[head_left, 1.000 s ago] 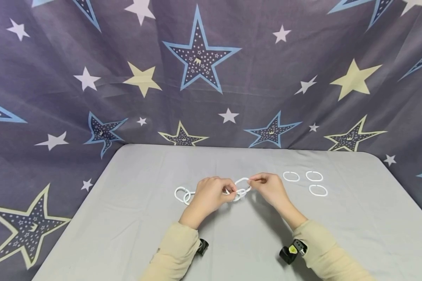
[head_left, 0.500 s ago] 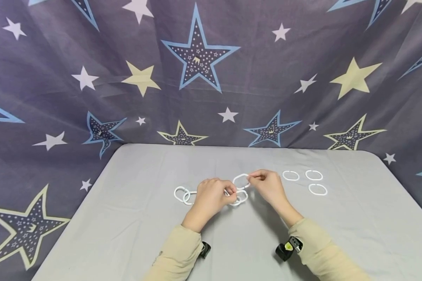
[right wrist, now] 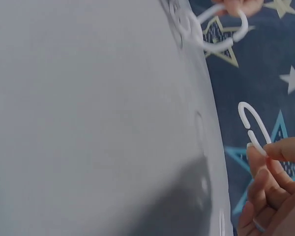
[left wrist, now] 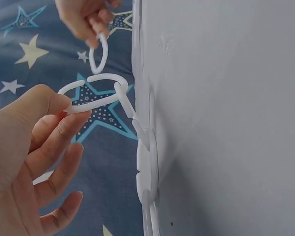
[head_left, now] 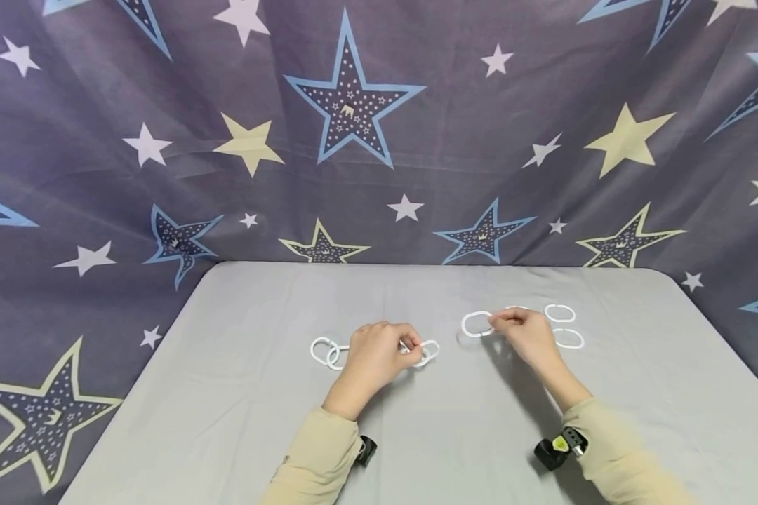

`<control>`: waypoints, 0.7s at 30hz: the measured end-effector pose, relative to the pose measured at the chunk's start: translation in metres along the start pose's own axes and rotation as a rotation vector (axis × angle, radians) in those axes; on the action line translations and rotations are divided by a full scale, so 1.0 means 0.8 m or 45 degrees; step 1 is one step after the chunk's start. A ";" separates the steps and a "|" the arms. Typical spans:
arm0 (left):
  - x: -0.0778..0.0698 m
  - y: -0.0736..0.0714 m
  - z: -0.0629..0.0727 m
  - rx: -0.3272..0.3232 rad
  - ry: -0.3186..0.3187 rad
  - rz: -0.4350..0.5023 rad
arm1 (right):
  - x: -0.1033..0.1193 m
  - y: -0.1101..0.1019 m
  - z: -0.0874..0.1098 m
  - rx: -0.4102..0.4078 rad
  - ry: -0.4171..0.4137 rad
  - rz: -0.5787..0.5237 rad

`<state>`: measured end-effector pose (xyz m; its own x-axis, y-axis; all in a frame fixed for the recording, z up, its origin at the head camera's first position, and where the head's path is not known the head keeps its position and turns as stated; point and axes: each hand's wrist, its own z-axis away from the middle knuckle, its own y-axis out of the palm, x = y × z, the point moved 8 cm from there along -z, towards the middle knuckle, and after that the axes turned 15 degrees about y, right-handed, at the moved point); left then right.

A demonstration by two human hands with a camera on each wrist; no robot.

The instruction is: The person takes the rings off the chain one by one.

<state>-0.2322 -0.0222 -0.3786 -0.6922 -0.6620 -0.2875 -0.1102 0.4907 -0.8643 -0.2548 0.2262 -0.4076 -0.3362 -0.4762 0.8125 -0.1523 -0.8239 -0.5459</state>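
My left hand (head_left: 379, 358) pinches an oval white plastic chain link (left wrist: 101, 103) between thumb and fingertips. This link has a small gap in its side and is joined to a short chain (left wrist: 154, 162) of similar links, which trails to the left along the table. Part of the chain is hidden behind the left hand in the head view. My right hand (head_left: 530, 340), over to the right, pinches a separate white link (right wrist: 259, 120) by its edge, with its gap showing. That link is held above the table, apart from the chain.
Loose white links lie on the right of the grey table (head_left: 227, 421): a far link (head_left: 559, 306), a nearer link (head_left: 568, 347), and another link (head_left: 516, 307) mostly hidden behind the right hand. A star-patterned cloth (head_left: 442, 154) hangs behind the table.
The right hand has moved right, carrying its link away from the chain's end, where the two overlapped in view before. My left hand has stayed almost still, holding the chain.
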 end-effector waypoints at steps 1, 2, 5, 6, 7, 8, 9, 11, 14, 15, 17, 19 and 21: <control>0.000 -0.001 0.000 -0.004 0.003 -0.002 | -0.004 -0.006 -0.001 -0.003 0.008 0.010; 0.000 -0.001 -0.001 -0.004 0.003 -0.004 | -0.007 -0.012 -0.003 -0.006 0.012 0.023; -0.001 -0.003 -0.002 -0.006 -0.002 -0.005 | -0.016 -0.029 -0.005 -0.023 -0.008 0.082; -0.001 -0.004 -0.002 -0.008 -0.004 -0.006 | -0.018 -0.033 -0.006 -0.026 -0.021 0.099; -0.001 -0.004 -0.002 -0.008 -0.007 -0.008 | -0.019 -0.038 -0.007 -0.033 -0.036 0.118; 0.000 -0.005 -0.002 -0.009 -0.012 -0.006 | -0.021 -0.042 -0.008 -0.035 -0.050 0.134; 0.000 -0.005 -0.002 -0.011 -0.017 -0.003 | -0.022 -0.045 -0.010 -0.036 -0.060 0.149; 0.001 -0.006 -0.002 -0.012 -0.027 0.002 | -0.025 -0.051 -0.013 -0.024 -0.070 0.158; 0.003 -0.005 -0.001 0.000 -0.047 0.025 | -0.033 -0.056 -0.018 0.000 -0.045 0.173; 0.003 -0.006 -0.001 0.004 -0.052 0.032 | -0.036 -0.058 -0.019 0.005 -0.034 0.176; 0.001 -0.006 -0.001 0.007 -0.056 0.048 | -0.043 -0.061 -0.022 0.018 -0.010 0.173; 0.000 -0.007 -0.001 0.006 -0.062 0.058 | -0.048 -0.064 -0.024 0.014 0.004 0.179; -0.001 -0.008 0.000 -0.003 -0.059 0.059 | -0.054 -0.067 -0.027 0.019 0.016 0.178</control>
<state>-0.2313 -0.0249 -0.3727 -0.6631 -0.6638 -0.3460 -0.0804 0.5227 -0.8487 -0.2522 0.2973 -0.4181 -0.3645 -0.5831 0.7260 -0.0893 -0.7542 -0.6506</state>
